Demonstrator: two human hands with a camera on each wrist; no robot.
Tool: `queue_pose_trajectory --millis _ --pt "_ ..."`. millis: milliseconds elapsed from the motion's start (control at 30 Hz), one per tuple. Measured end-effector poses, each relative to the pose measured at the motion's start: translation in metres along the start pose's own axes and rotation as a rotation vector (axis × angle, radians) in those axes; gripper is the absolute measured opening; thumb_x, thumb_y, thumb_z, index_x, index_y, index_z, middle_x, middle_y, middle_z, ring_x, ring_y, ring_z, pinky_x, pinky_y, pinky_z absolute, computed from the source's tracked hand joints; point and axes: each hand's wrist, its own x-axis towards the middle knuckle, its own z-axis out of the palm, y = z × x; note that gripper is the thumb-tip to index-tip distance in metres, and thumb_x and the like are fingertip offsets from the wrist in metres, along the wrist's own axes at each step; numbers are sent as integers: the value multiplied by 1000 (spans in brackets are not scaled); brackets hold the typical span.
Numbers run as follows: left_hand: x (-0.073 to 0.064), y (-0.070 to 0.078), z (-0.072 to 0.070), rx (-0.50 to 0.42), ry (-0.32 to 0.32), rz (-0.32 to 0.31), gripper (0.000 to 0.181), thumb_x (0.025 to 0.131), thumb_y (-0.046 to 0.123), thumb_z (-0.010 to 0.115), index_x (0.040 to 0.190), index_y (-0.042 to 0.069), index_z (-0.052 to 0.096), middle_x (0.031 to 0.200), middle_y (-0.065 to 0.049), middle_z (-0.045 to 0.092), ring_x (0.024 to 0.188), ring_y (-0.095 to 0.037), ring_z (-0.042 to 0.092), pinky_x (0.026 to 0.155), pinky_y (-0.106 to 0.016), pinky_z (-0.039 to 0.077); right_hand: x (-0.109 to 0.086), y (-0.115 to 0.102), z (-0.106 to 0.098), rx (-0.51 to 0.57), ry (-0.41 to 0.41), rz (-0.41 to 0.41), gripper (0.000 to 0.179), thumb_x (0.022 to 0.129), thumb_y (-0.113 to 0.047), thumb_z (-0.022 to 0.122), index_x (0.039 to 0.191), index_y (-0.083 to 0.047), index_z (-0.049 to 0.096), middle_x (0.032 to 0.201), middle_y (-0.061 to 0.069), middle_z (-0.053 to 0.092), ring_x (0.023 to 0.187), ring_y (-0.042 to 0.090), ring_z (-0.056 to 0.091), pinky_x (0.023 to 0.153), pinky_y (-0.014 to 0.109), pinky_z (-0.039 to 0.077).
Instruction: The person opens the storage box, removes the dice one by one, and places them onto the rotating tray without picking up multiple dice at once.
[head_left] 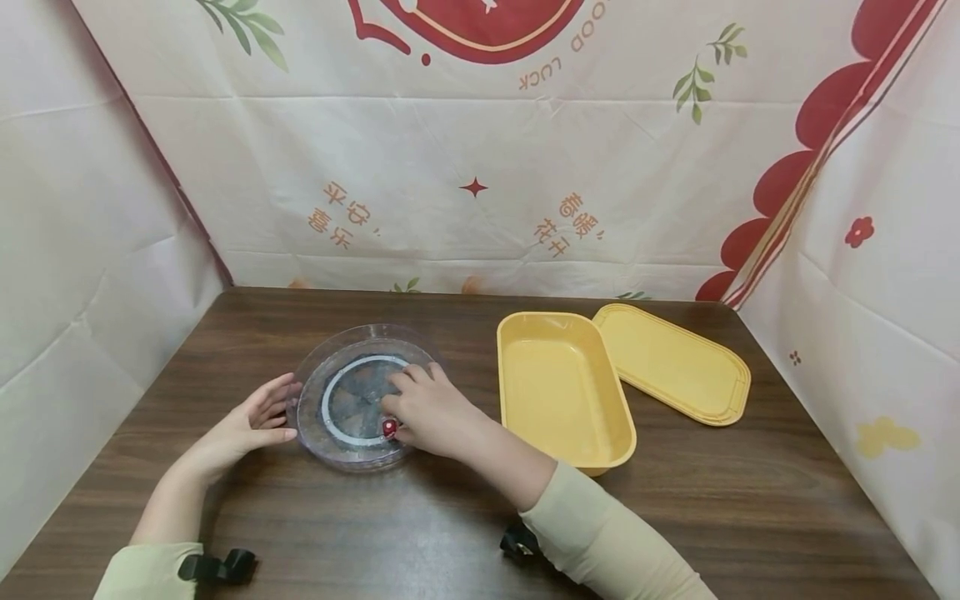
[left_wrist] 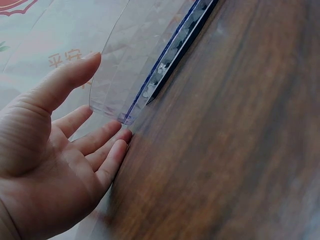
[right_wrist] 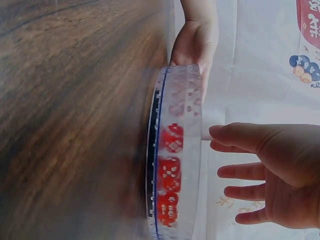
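A round clear plastic tray (head_left: 318,443) with a dark base and a pale ring stands on the table. Beside its left rim, my left hand (head_left: 243,425) has its fingers spread. In the left wrist view, its fingertips (left_wrist: 117,127) come right up to the tray's clear edge. My right hand (head_left: 435,412) hovers over the tray's right side, fingers extended and nothing between them in the right wrist view. One red die (head_left: 389,427) shows near its thumb. Through the tray wall, the right wrist view shows red dice (right_wrist: 169,170) with white pips; the hand hides some from above.
Right of the tray stands a deep yellow container (head_left: 558,392), uncovered. Its matching flat yellow lid (head_left: 675,362) lies behind and to the right, close against the container's edge. A printed cloth (head_left: 450,150) hangs behind the dark wooden table (head_left: 375,533).
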Motion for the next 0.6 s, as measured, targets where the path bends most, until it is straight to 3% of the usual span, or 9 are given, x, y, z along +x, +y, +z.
queue_pose_trajectory --millis 333,600 --pt "-1 5 -1 -8 -17 7 82 89 5 66 151 1 12 151 -29 20 133 -49 20 90 -12 36 -7 9 -7 69 -3 13 25 84 -33 72 106 -22 70 129 7 55 121 27 44 97 48 36" --pt "-2 10 -5 79 19 5 69 95 11 61 150 -1 20 145 -29 32 126 -35 39 87 -17 42 -16 19 -16 39 14 22 27 85 -33 71 109 -22 70 127 6 56 121 26 44 97 46 36"
